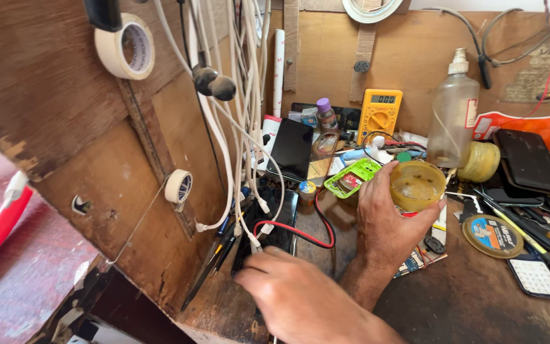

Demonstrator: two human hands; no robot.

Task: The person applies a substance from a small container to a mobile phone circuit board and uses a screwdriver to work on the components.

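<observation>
Fingers (pixel 437 210) of right hand (pixel 386 220) clasping round yellow jar (pixel 417 185), left hand (pixel 297 290) fingers spread on black phone (pixel 268 223)

Worn, scratched wood on the workbench (pixel 479 299) and rough plywood wall (pixel 46 83) — glossy black glass on the phone (pixel 291 150), cloudy translucent plastic for the yellowish jar (pixel 417 185) and bottle (pixel 452 114).
</observation>
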